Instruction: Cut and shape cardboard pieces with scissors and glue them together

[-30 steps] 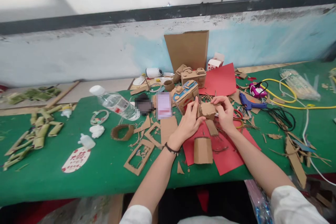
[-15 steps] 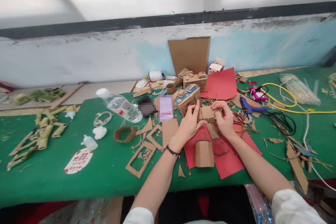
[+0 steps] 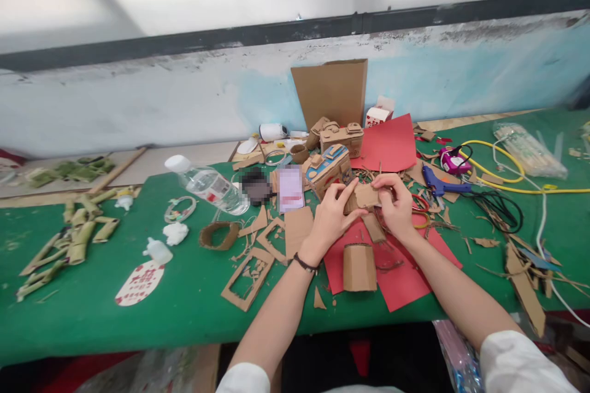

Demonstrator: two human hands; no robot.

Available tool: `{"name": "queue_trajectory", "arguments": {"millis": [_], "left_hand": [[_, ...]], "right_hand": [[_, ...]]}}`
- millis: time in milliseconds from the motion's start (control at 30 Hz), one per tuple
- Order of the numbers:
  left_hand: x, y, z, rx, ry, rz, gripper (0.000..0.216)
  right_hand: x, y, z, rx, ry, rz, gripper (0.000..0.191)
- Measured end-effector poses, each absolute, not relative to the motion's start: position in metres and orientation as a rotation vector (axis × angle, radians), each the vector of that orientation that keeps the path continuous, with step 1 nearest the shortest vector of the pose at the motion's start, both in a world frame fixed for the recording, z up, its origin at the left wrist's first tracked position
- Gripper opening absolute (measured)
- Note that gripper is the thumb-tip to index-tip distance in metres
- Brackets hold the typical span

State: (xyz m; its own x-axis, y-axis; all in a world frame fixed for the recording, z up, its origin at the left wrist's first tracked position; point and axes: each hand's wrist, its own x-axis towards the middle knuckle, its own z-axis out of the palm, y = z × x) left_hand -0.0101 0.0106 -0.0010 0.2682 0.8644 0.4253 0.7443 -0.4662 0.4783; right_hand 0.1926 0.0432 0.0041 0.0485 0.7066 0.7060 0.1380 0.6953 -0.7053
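Note:
Between my two hands is a small piece of cardboard (image 3: 367,195). My left hand (image 3: 330,220) grips its left side, with the thumb along the lower edge and a finger above. My right hand (image 3: 395,206) pinches its right edge between thumb and fingers. Just below lie a small cardboard strip (image 3: 373,228) and a curved cardboard piece (image 3: 359,267), both on red paper (image 3: 405,276). Behind my left hand stands a cardboard model with blue parts (image 3: 328,169). Scissors with red and yellow handles (image 3: 420,220) lie beside my right hand, partly hidden by it.
A blue glue gun (image 3: 440,182) with a black cord lies to the right, near a yellow cable (image 3: 498,163). A plastic bottle (image 3: 209,187), a phone-like pale screen (image 3: 291,187) and cardboard frames (image 3: 249,278) lie left. Cardboard scraps (image 3: 525,285) lie near the right front edge.
The cardboard piece stays between both hands and looks slightly turned. My right fingers have shifted a little on its edge. The camera view has tilted slightly.

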Motion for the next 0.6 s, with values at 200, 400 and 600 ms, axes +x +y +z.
{"name": "queue_trajectory", "arguments": {"millis": [200,400,600], "left_hand": [[-0.0072,0.0127,-0.0066,2.295,1.468,1.047,0.081],[-0.0063,0.0146,-0.0105,2.264,1.451,1.055,0.078],[-0.0066,0.0138,-0.0087,2.242,1.447,1.101,0.078]], "right_hand": [[0.1963,0.0457,0.0034,-0.708,-1.546,0.417,0.023],[0.1988,0.0485,0.0028,-0.688,-1.591,0.377,0.023],[0.1968,0.0452,0.0039,-0.753,-1.577,0.433,0.021]]}}
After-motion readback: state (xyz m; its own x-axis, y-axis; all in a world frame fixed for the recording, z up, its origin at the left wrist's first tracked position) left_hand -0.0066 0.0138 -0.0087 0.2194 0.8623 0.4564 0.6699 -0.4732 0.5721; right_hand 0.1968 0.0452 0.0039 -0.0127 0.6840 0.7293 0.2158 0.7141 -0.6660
